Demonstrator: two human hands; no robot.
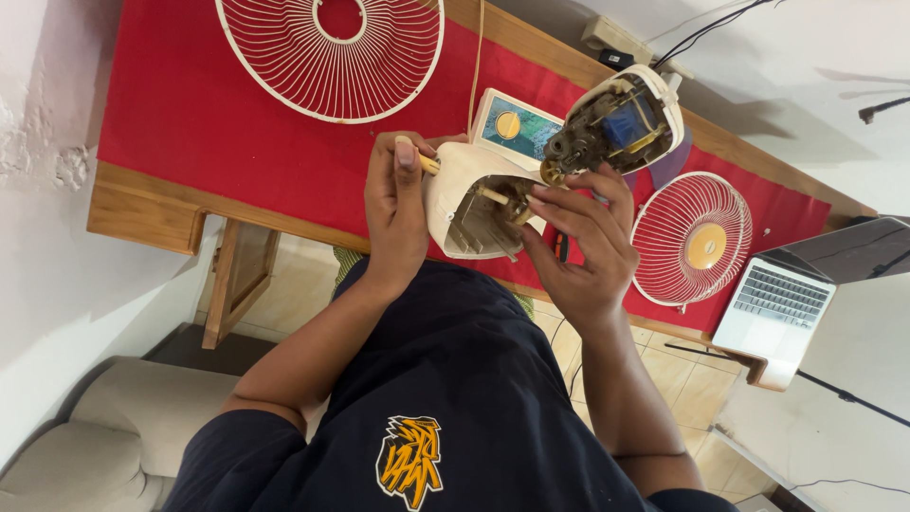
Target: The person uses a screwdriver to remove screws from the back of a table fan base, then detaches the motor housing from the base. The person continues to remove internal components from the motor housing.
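**Ana:** Head view shows both hands on the cream fan housing (479, 204), held up above the near edge of the surface (190, 123) with its red cloth. Which hand has what?

**Ben:** The left hand (396, 213) is closed round the housing's side, its thumb on a small brass-coloured stub at the top. The right hand (580, 242) is half open, fingertips reaching into the open cavity near a brass shaft; I cannot tell whether they pinch anything.

**Ana:** How would that shell handle?

**Ben:** I'd judge it light, stiff, thin plastic, smooth enough to slip and liable to crack at the ribs. Best gripped by the solid outer wall, as the left hand does, not the inner fins.

**Ana:** What lies around it?

**Ben:** Just beyond it the exposed fan motor (621, 123) and a box with a blue label (517, 128). One wire fan guard (332, 52) sits at the far edge, another (692, 237) beside a laptop (777, 303) at the right corner.
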